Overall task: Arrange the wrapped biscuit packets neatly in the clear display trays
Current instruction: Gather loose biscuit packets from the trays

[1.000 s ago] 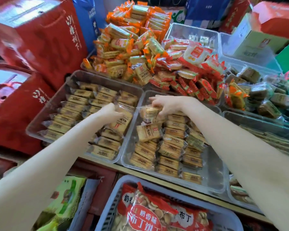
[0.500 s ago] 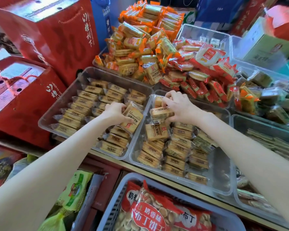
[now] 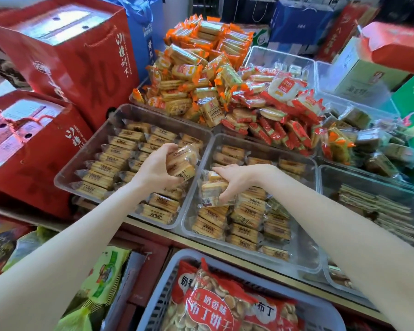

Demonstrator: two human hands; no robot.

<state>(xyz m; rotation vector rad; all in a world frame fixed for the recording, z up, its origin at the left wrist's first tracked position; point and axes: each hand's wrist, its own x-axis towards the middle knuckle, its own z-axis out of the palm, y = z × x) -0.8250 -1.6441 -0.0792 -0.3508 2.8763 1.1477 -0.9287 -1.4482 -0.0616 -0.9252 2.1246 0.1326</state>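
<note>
Nearest you, a grey basket (image 3: 153, 295) is holding a big red bag of round biscuits (image 3: 222, 304). Past the shelf edge, two clear trays are sitting side by side. The left tray (image 3: 81, 163) is carrying rows of yellow wrapped packets (image 3: 110, 161) lying flat, label up. The right tray (image 3: 306, 254) is carrying more of the same packets in looser rows, with bare floor showing along its right side.

Your left hand (image 3: 155, 168) is hovering over the right part of the left tray, fingers curled round a small stack of packets (image 3: 182, 161), which is sitting tilted in your grip. Your right hand (image 3: 234, 180) is reaching over the left part of the right tray, fingers and thumb wrapping a second bunch of packets (image 3: 210, 189), one showing its barcode end at the bottom. Each packet is clear film over pale golden biscuits with a dark printed label.

Farther back, orange-wrapped packets (image 3: 201, 75) are heaped high, red-wrapped ones (image 3: 273, 115) are piled beside them, and another clear tray (image 3: 380, 111) to the right is holding dark green packets (image 3: 378, 161).
</note>
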